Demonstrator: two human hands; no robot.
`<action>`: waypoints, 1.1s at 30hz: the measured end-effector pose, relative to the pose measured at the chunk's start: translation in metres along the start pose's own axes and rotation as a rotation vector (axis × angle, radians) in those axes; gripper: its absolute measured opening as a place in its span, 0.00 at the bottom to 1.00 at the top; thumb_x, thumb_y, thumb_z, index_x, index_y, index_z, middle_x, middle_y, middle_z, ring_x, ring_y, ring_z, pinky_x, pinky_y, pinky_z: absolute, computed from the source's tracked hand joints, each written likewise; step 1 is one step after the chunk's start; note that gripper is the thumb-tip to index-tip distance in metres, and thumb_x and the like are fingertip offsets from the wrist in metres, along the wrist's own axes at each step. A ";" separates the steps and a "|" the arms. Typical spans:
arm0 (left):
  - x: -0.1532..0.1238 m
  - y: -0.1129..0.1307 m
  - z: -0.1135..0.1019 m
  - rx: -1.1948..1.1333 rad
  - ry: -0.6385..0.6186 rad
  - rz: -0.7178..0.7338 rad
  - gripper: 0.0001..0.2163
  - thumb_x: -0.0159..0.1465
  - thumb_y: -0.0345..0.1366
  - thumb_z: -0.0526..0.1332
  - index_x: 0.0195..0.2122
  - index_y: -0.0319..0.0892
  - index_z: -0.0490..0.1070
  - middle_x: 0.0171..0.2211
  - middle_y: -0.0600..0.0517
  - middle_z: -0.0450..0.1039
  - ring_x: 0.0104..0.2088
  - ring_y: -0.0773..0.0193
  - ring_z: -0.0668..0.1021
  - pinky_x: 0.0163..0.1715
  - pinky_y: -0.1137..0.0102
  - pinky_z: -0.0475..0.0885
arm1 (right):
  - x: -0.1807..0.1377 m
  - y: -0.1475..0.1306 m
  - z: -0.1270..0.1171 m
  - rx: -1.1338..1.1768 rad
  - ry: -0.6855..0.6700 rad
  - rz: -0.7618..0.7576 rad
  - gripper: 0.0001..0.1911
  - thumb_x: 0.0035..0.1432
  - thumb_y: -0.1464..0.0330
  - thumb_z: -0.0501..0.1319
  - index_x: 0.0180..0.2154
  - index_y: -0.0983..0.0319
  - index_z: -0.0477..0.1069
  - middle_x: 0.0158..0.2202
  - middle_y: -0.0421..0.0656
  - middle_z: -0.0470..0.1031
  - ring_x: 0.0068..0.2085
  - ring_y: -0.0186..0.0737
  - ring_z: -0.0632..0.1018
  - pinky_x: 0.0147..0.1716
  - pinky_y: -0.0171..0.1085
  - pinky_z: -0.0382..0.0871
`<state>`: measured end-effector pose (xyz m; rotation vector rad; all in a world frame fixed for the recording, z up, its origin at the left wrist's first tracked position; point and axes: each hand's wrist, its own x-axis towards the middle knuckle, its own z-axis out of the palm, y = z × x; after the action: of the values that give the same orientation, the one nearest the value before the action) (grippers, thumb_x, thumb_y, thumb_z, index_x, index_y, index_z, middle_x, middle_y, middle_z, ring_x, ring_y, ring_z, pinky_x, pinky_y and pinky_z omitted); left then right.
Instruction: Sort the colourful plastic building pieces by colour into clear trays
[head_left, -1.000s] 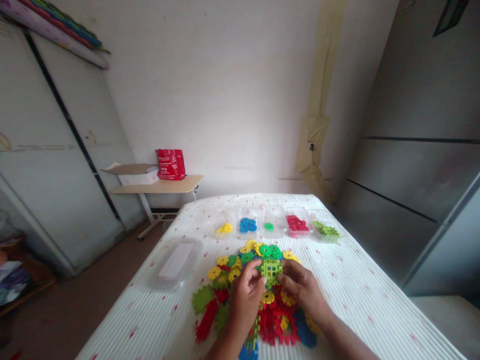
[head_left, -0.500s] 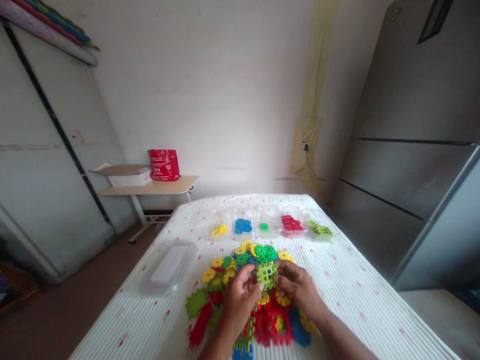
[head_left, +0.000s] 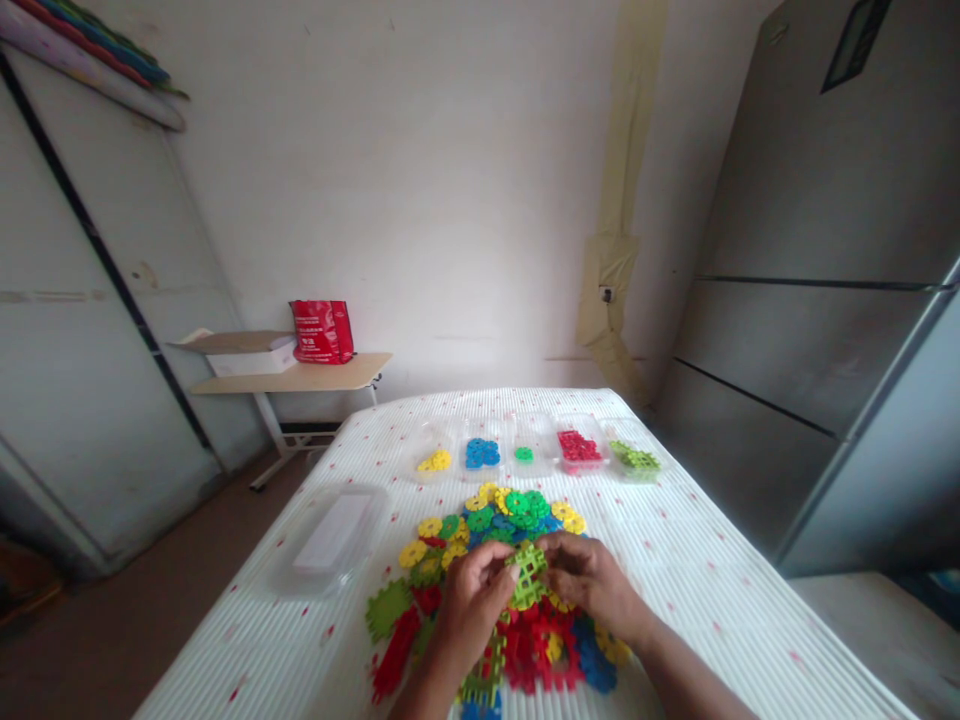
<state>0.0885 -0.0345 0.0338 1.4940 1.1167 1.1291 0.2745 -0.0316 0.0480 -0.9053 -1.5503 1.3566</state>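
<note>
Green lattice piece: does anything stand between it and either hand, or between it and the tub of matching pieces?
Nothing: the left hand and right hand both hold the green lattice piece. Toward the tub, the right hand and yellow discs cross the line in this view.

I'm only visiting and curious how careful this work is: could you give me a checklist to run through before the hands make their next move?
1. Left hand has a hold: ok, thumb and fingers at one edge of the light green piece.
2. Right hand has a hold: ok, at the opposite edge.
3. Held piece clear of the pile: cannot tell, it shows against the pile.
4. Loose pieces separated by colour: not ok, colours lie mixed in the pile.
5. Row of clear containers kept to one colour each: ok.
</note>
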 end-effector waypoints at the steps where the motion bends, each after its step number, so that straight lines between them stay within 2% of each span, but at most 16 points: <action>1: 0.000 0.000 0.000 0.004 0.006 -0.003 0.14 0.56 0.45 0.58 0.34 0.38 0.70 0.20 0.57 0.60 0.22 0.70 0.64 0.21 0.77 0.61 | 0.000 0.001 0.000 -0.002 0.004 0.005 0.14 0.46 0.63 0.65 0.36 0.61 0.73 0.24 0.35 0.65 0.25 0.29 0.62 0.24 0.31 0.55; 10: -0.001 0.001 0.002 -0.020 0.030 0.004 0.13 0.55 0.44 0.58 0.33 0.38 0.70 0.19 0.57 0.61 0.20 0.70 0.65 0.20 0.77 0.62 | 0.002 0.004 0.000 -0.067 0.034 -0.039 0.15 0.49 0.61 0.63 0.38 0.63 0.71 0.27 0.37 0.68 0.27 0.31 0.67 0.27 0.32 0.61; 13: 0.001 -0.002 0.002 -0.049 0.063 -0.004 0.13 0.55 0.45 0.59 0.33 0.38 0.70 0.19 0.57 0.62 0.20 0.70 0.66 0.20 0.77 0.62 | 0.001 0.002 0.002 -0.196 0.101 -0.075 0.17 0.51 0.59 0.61 0.41 0.63 0.69 0.27 0.37 0.67 0.25 0.30 0.67 0.25 0.32 0.62; 16: 0.002 -0.003 0.003 -0.093 0.147 -0.024 0.15 0.54 0.46 0.60 0.35 0.39 0.70 0.20 0.57 0.64 0.20 0.70 0.67 0.20 0.77 0.63 | -0.001 0.001 0.003 -0.420 0.186 -0.149 0.22 0.51 0.58 0.60 0.46 0.61 0.65 0.33 0.39 0.70 0.25 0.31 0.69 0.25 0.32 0.66; 19: 0.003 -0.001 0.002 -0.117 0.199 -0.046 0.17 0.53 0.47 0.61 0.36 0.38 0.70 0.19 0.57 0.65 0.19 0.70 0.67 0.19 0.77 0.63 | -0.005 0.001 0.006 -0.683 0.224 -0.290 0.26 0.51 0.58 0.61 0.51 0.60 0.61 0.41 0.44 0.72 0.34 0.37 0.74 0.35 0.36 0.70; 21: 0.004 0.001 0.002 -0.127 0.220 -0.048 0.18 0.52 0.48 0.61 0.35 0.37 0.70 0.19 0.57 0.65 0.19 0.70 0.67 0.19 0.77 0.63 | -0.006 0.003 0.009 -0.823 0.230 -0.371 0.29 0.51 0.58 0.61 0.53 0.61 0.59 0.45 0.48 0.70 0.43 0.43 0.74 0.41 0.39 0.70; 24: 0.005 0.003 0.003 -0.138 0.246 -0.042 0.18 0.52 0.48 0.62 0.35 0.37 0.70 0.19 0.56 0.65 0.19 0.71 0.67 0.19 0.77 0.63 | -0.006 0.007 0.015 -0.954 0.232 -0.426 0.34 0.51 0.56 0.60 0.56 0.63 0.55 0.49 0.52 0.68 0.49 0.46 0.71 0.47 0.43 0.69; 27: 0.005 0.002 0.004 -0.136 0.248 -0.036 0.18 0.52 0.47 0.61 0.35 0.36 0.70 0.20 0.56 0.66 0.20 0.70 0.68 0.19 0.77 0.64 | -0.006 0.013 0.019 -1.033 0.250 -0.463 0.35 0.52 0.56 0.60 0.57 0.64 0.53 0.51 0.53 0.66 0.52 0.49 0.69 0.49 0.45 0.67; 33: 0.005 -0.001 0.005 -0.081 0.255 -0.006 0.16 0.53 0.46 0.61 0.35 0.37 0.70 0.23 0.53 0.71 0.22 0.68 0.72 0.22 0.75 0.67 | -0.005 0.016 0.021 -1.076 0.275 -0.469 0.34 0.53 0.56 0.59 0.56 0.65 0.53 0.50 0.54 0.66 0.51 0.49 0.70 0.48 0.45 0.69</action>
<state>0.0945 -0.0298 0.0326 1.3092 1.2299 1.3731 0.2562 -0.0420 0.0307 -1.1544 -2.0810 -0.0214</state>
